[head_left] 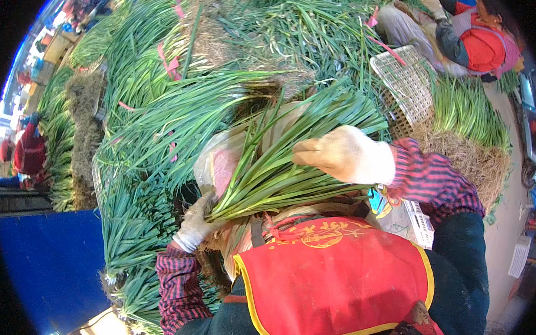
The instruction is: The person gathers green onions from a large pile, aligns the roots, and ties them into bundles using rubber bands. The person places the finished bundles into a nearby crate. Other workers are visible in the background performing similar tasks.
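Note:
A loose bunch of long green leafy stalks (268, 167), like Chinese chives or leeks, lies across my lap, its leaves fanned towards the upper right. My left hand (199, 223), in a pale glove, is closed round the narrow lower-left end of this bunch. Over the leaves on the right is my gloved right hand (340, 157), slightly blurred; its fingers are together, and whether they grip any leaves is not clear. Just beyond my lap, more green stalks (179, 122) lie with their roots to the right. I wear a red apron (337, 273) with yellow edging.
Heaped greens (139, 219) rise at my left, beside a blue panel (55, 265). A plastic lattice crate (404, 83) stands tilted at the upper right, near rooted bundles (467, 116). A co-worker (479, 42) sits beyond it. Other people are far left.

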A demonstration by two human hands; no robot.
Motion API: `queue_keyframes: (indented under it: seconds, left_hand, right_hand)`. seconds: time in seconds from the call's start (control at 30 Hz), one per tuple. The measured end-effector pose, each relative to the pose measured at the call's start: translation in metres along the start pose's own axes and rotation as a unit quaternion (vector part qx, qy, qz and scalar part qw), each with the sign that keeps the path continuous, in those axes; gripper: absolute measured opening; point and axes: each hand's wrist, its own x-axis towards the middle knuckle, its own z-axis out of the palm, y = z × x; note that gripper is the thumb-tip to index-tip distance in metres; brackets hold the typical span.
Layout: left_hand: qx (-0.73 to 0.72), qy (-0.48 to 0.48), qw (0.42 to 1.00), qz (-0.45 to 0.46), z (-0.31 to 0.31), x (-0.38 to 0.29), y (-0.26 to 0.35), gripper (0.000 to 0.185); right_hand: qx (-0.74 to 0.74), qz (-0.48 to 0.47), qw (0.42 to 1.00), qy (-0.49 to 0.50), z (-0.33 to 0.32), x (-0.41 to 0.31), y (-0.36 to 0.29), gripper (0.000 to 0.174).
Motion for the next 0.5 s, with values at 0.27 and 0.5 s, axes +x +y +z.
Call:
queue_keyframes:
  seconds: [0.27, 0.5]
  left_hand:
    - [0.164, 0.134, 0.975, 0.063, 0.044, -0.014, -0.017, 0.084]
    - [0.217, 0.105, 0.97, 0.014, 0.038, -0.002, -0.006, 0.046]
  right_hand:
    - [-0.086, -0.085, 0.989, -0.087, 0.02, 0.042, 0.004, 0.008]
    - [0.398, 0.381, 0.834, 0.007, 0.001, 0.035, -0.032, 0.016]
